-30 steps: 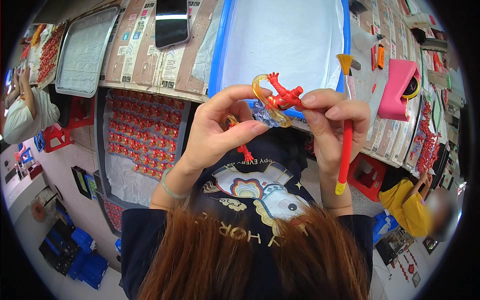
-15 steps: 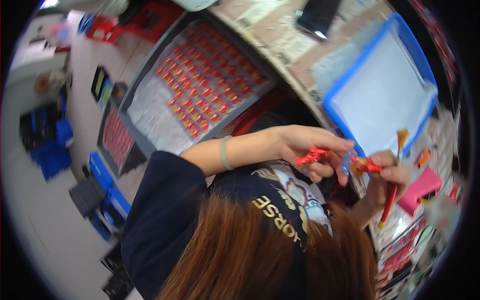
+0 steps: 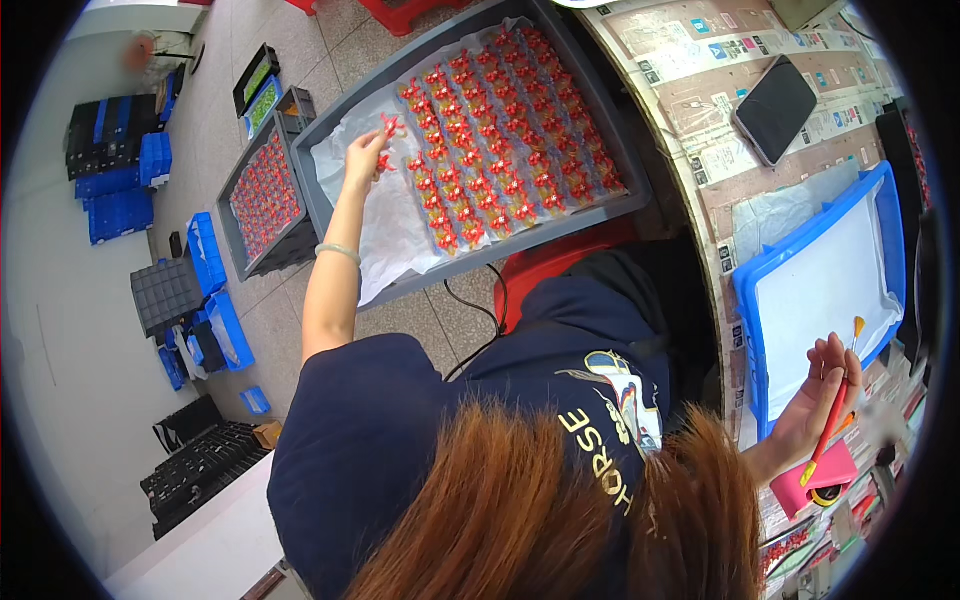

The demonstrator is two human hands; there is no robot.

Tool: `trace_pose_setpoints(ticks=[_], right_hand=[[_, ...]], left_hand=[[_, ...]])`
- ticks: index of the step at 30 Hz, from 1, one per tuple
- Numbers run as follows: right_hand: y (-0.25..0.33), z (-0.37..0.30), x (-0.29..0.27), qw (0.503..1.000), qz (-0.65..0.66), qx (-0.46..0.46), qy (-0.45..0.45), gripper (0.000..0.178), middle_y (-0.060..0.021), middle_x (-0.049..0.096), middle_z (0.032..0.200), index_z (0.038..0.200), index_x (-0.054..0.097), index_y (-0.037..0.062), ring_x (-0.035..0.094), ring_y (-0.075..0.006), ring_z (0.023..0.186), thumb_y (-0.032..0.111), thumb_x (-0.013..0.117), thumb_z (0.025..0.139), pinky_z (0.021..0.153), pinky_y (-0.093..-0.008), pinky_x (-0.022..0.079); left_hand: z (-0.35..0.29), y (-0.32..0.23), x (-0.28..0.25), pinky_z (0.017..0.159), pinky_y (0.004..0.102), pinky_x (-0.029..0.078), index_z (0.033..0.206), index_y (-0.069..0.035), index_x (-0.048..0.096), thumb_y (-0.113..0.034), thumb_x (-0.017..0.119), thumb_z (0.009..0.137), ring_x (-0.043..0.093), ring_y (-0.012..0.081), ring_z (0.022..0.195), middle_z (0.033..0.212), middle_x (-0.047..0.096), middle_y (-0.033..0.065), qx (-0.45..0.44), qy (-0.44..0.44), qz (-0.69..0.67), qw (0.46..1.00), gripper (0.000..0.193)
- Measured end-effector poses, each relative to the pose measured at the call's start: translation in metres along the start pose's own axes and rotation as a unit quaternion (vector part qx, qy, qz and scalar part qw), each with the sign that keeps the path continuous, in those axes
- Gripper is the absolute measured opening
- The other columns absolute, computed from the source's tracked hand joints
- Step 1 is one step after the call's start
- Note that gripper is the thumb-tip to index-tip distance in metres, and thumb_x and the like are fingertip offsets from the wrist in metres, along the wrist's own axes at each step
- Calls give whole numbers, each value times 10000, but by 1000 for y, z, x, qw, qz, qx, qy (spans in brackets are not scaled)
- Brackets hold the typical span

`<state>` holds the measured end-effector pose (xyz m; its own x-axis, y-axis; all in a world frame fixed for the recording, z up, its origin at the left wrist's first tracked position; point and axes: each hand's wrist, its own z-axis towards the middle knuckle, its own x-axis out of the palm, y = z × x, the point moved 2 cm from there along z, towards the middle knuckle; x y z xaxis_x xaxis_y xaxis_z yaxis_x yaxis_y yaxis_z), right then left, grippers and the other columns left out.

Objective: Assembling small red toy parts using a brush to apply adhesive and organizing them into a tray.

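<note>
My left hand (image 3: 366, 156) reaches out over the paper-lined end of a large grey tray (image 3: 468, 258), pinching a small red figurine (image 3: 391, 126). Another red bit (image 3: 384, 163) shows right by the fingers; whether it is a second figurine, I cannot tell. Rows of similar red and gold figurines (image 3: 515, 140) stand in the tray on white paper (image 3: 385, 235). On the right side, my right hand (image 3: 815, 400) grips a paintbrush (image 3: 828, 430) with a red handle and yellowish bristles, beside a blue tray (image 3: 752, 340) lined with white paper.
A phone (image 3: 776, 108) lies on the paper-covered workbench (image 3: 690, 120). A pink object (image 3: 815, 480) sits below my right hand. A smaller grey crate (image 3: 265, 200) of red figurines stands left of the large tray. Blue bins (image 3: 225, 330) and a red stool (image 3: 530, 280) are on the floor.
My left hand has swung from in front of me out to the left, over the grey tray. My right hand no longer holds a figurine and still has the brush. The view has shifted.
</note>
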<state>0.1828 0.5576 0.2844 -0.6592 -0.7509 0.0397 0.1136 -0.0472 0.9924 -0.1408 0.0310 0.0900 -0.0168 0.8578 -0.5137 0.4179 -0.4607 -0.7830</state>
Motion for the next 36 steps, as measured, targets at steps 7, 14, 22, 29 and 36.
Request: trace_pose_setpoints(ticks=[7,14,22,29,36], right_hand=[[6,-3,9,999,-5,34,1,206,-133,530,942,1007,437,16,507,-185,814,103,401,825,732,-286,389],[5,-5,15,997,-33,62,-31,201,-115,534,914,1006,438,19,505,-167,796,102,402,826,725,-276,389],[6,-3,25,995,-36,83,-33,204,-114,531,910,1006,438,13,502,-161,778,103,409,825,720,-267,389],[6,-7,27,996,-40,80,-29,204,-112,530,906,1004,439,13,500,-160,779,105,415,823,718,-264,390],[-2,3,31,993,-43,100,-46,191,-105,531,900,994,443,13,503,-154,776,95,413,824,716,-258,393]], left_hand=[[37,50,10,315,264,309,936,-13,552,-270,554,694,428,105,370,588,532,56,-61,65,210,974,353],[54,49,-13,545,283,392,1133,-107,402,-508,408,765,471,116,580,713,514,37,-232,135,-142,953,544],[98,44,1,622,295,392,1028,-91,459,-109,489,735,469,132,675,749,504,26,-81,137,-154,975,295],[58,17,24,685,284,423,980,-47,505,-80,529,657,532,180,734,798,543,69,229,63,263,935,326],[89,69,12,752,342,402,916,-54,558,-171,582,641,525,274,842,874,562,143,163,-68,312,934,300]])
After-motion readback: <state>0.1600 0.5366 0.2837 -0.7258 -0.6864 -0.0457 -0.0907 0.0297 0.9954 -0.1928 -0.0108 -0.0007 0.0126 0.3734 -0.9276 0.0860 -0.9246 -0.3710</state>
